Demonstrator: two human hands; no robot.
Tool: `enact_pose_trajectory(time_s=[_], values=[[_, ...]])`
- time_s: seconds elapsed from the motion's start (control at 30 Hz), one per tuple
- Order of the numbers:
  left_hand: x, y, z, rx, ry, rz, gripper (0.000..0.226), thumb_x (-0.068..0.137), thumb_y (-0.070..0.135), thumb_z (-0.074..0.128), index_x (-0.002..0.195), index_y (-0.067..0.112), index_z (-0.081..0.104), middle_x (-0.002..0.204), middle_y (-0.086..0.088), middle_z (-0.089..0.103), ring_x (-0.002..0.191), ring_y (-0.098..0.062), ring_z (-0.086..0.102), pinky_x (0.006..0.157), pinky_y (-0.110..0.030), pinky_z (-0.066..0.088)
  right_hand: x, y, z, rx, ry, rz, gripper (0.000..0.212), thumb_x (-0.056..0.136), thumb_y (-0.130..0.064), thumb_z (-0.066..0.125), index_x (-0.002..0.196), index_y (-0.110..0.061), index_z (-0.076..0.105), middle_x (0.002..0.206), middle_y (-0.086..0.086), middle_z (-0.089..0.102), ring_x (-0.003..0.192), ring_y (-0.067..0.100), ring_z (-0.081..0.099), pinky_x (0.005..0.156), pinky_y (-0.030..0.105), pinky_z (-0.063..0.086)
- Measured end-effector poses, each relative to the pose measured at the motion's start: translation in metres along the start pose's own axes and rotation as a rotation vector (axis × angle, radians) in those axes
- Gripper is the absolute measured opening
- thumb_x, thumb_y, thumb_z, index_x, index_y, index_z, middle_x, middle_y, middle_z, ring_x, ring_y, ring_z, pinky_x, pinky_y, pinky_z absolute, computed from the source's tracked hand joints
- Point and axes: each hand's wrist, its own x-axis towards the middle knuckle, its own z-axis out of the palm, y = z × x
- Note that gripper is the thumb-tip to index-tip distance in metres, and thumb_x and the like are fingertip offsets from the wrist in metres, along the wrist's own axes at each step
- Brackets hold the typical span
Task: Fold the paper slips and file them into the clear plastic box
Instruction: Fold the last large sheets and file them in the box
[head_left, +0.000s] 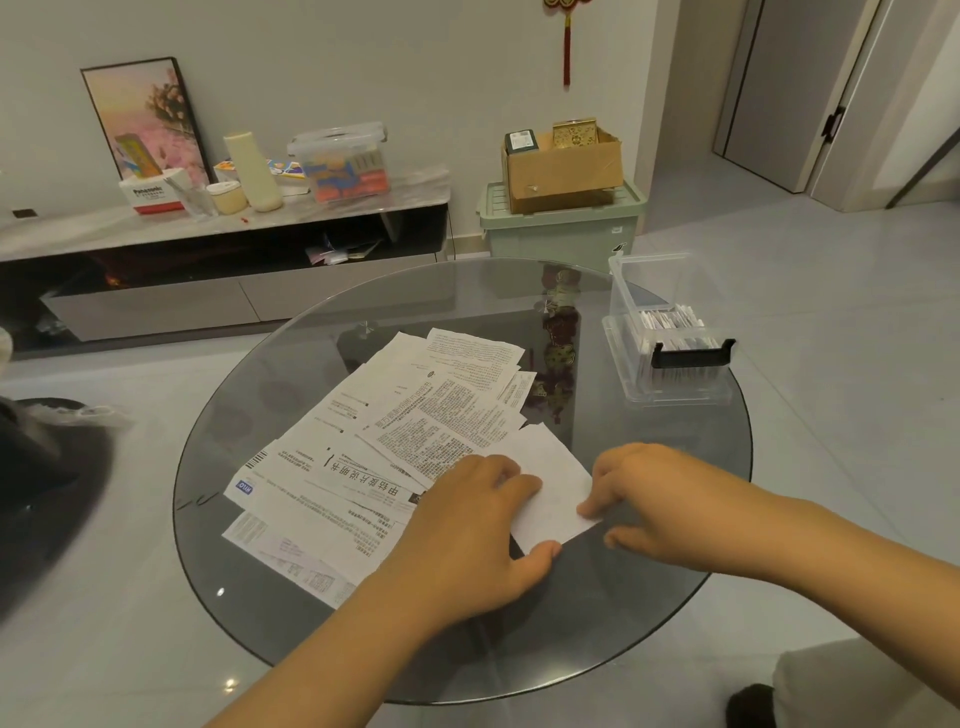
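1. A round smoked-glass table (613, 597) stands on a pale tiled floor, with a low TV console (223, 234) along the wall beyond it.
2. Both hands work at the near side of the table on one folded white slip (553, 483), which lies flat on the glass between them.
3. The left hand (467, 530) lies palm down over the slip's left part, its fingers curved down onto the paper and its thumb touching the slip's near edge.
4. The right hand (641, 499) is at the slip's right corner, its fingertips (589, 506) pinching the paper edge there while the other fingers curl toward the glass.
5. Left of and beyond the left hand spreads a loose heap of unfolded printed leaflets (395, 441), overlapping one another; the slip's far end touches this heap.
6. Well beyond the right hand, at the table's far right rim, sits the clear plastic box (670, 332) with its lid raised and a black latch (693, 353) on the near end; folded slips (670, 319) stand packed inside it.
7. Behind the table a cardboard box (563, 166) rests on a green storage bin (563, 228).
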Motion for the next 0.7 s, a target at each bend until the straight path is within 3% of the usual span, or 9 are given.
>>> enact_pose_trajectory(time_s=[0.1,0.2,0.37,0.47,0.53,0.6,0.7], values=[[-0.0002,0.0002,-0.0043,0.019,-0.023,0.042,0.063,0.079,0.058,0.032,0.132,0.028,0.049,0.137,0.009,0.045,0.122,-0.012,0.043,0.097,-0.025,0.037,0.0008,0.0029,-0.0025,0.037,0.032,0.002,0.033,0.088,-0.028,0.060,0.121,-0.031,0.060,0.116,-0.011,0.055,0.105,0.007,0.053,0.089,0.020,0.043],[0.0009,0.0033,-0.0065,0.006,-0.014,0.070,0.060,0.080,0.056,0.027,0.120,0.024,0.059,0.123,0.008,0.056,0.108,-0.015,0.055,0.084,-0.029,0.046,0.0006,0.0041,-0.0050,0.027,0.062,0.001,0.034,0.085,-0.035,0.064,0.119,-0.033,0.060,0.113,-0.011,0.054,0.104,0.006,0.049,0.090,0.025,0.044],[-0.0010,0.0035,-0.0058,-0.072,0.015,0.041,0.043,0.081,0.047,0.037,0.111,0.026,0.060,0.110,0.010,0.061,0.095,-0.014,0.058,0.077,-0.029,0.045,0.0023,0.0017,-0.0045,-0.045,0.127,-0.069,0.019,0.089,-0.035,0.058,0.106,-0.032,0.067,0.110,-0.013,0.057,0.107,0.007,0.045,0.089,0.026,0.042],[-0.0022,0.0016,-0.0062,-0.117,0.034,0.029,0.049,0.079,0.058,0.037,0.108,0.027,0.061,0.106,0.011,0.062,0.091,-0.012,0.057,0.073,-0.026,0.044,0.0039,0.0023,-0.0049,0.004,0.166,-0.086,0.014,0.090,-0.032,0.056,0.097,-0.031,0.067,0.104,-0.012,0.061,0.103,0.007,0.048,0.086,0.027,0.043],[-0.0020,0.0013,-0.0080,-0.123,0.036,0.036,0.055,0.076,0.068,0.033,0.101,0.028,0.061,0.095,0.012,0.061,0.084,-0.009,0.055,0.068,-0.024,0.040,0.0057,0.0038,-0.0065,0.077,0.176,-0.071,0.011,0.090,-0.031,0.054,0.096,-0.031,0.064,0.101,-0.010,0.062,0.100,0.008,0.051,0.086,0.029,0.045],[-0.0019,0.0024,-0.0101,-0.101,0.045,0.044,0.047,0.077,0.069,0.038,0.088,0.027,0.057,0.081,0.012,0.056,0.075,-0.009,0.052,0.063,-0.025,0.038,0.0071,0.0038,-0.0072,0.179,0.175,-0.061,0.008,0.091,-0.031,0.052,0.096,-0.029,0.059,0.100,-0.007,0.064,0.096,0.011,0.056,0.084,0.035,0.047],[-0.0013,0.0022,-0.0098,-0.189,0.104,-0.032,0.023,0.086,0.045,0.053,0.094,0.025,0.059,0.082,0.007,0.060,0.076,-0.013,0.054,0.064,-0.027,0.038,0.0096,0.0008,-0.0026,0.336,0.187,-0.047,0.004,0.094,-0.030,0.048,0.090,-0.030,0.050,0.091,-0.003,0.065,0.085,0.014,0.060,0.077,0.037,0.049]])
